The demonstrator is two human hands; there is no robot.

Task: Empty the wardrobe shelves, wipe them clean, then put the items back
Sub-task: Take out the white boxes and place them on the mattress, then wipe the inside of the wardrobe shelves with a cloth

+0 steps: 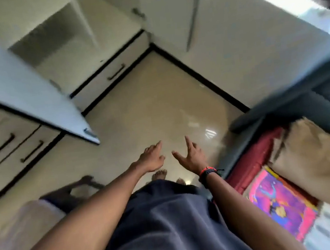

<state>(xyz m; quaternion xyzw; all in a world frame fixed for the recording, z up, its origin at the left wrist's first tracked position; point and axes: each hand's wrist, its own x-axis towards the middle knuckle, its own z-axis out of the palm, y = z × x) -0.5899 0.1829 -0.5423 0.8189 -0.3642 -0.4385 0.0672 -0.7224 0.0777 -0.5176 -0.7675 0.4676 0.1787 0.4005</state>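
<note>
I am holding my left hand (pixel 153 158) and right hand (pixel 190 158) spread (fingers loose, gripping nothing) above the floor (pixel 136 111), near the wardrobe shelves (pixel 57 42).

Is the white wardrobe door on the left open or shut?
Open: the white wardrobe door stands angled out into the room, exposing the white shelves behind it.

Glossy beige floor (pixel 147 110): bare feet (pixel 160 174). Red cover (pixel 255 154): tan cloth (pixel 313 163), pink printed cloth (pixel 280 199).
</note>
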